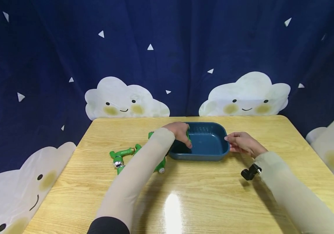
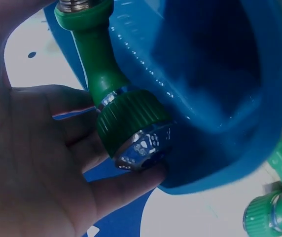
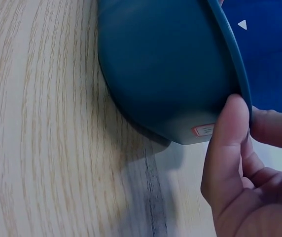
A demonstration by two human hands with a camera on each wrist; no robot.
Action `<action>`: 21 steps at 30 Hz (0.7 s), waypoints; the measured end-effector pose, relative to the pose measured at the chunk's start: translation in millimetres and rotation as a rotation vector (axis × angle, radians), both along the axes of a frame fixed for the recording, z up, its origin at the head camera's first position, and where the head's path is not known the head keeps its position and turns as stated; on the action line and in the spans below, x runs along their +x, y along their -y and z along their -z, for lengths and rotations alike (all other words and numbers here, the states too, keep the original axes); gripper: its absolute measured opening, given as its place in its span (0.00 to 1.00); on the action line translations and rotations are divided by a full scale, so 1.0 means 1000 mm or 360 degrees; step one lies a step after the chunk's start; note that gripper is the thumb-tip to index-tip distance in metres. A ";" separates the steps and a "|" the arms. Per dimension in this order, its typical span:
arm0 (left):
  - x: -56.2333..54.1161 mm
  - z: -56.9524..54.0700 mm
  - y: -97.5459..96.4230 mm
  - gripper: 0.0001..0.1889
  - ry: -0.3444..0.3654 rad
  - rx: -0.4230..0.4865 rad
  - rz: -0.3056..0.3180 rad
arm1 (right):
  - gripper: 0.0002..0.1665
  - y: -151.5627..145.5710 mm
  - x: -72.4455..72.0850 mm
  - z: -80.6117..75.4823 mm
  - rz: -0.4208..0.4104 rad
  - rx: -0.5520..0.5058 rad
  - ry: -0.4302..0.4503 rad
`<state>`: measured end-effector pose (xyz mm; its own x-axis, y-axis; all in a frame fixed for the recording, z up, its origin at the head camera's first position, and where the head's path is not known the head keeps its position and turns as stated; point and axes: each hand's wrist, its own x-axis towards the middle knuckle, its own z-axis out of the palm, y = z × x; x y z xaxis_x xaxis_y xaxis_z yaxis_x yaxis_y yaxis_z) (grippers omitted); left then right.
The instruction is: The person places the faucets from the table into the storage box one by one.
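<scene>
- The counter [image 1: 207, 195] is pale wood with a clear grain, its far corners rounded and a patch of glare [image 1: 172, 211] on the near part.
- A blue basin [image 1: 204, 157] stands near the far edge, a little right of the middle.
- Left of it lies a green tap [image 1: 118, 159] with a silver collar.
- Between them are more green parts [image 1: 159, 166], probably taps too, though the left sleeve [image 1: 139, 172] hides much of them.

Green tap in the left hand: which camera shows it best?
The left wrist view: the green tap looms large, showing its ridged collar. The head view shows just a green sliver by the left hand; the right wrist view, none.
</scene>
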<state>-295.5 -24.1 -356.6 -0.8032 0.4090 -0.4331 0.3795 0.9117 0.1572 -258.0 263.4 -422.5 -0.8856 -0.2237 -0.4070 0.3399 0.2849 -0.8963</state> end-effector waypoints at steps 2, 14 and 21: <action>0.000 0.000 -0.002 0.51 0.0003 -0.0013 -0.0007 | 0.18 0.001 -0.001 -0.001 -0.0003 -0.0011 -0.0002; -0.004 0.002 -0.018 0.49 -0.0010 -0.0034 0.0042 | 0.18 0.001 0.000 -0.001 0.0010 -0.0029 0.0023; -0.008 0.004 -0.026 0.51 0.0032 -0.0050 0.0044 | 0.18 0.001 0.000 -0.002 -0.0001 -0.0033 0.0016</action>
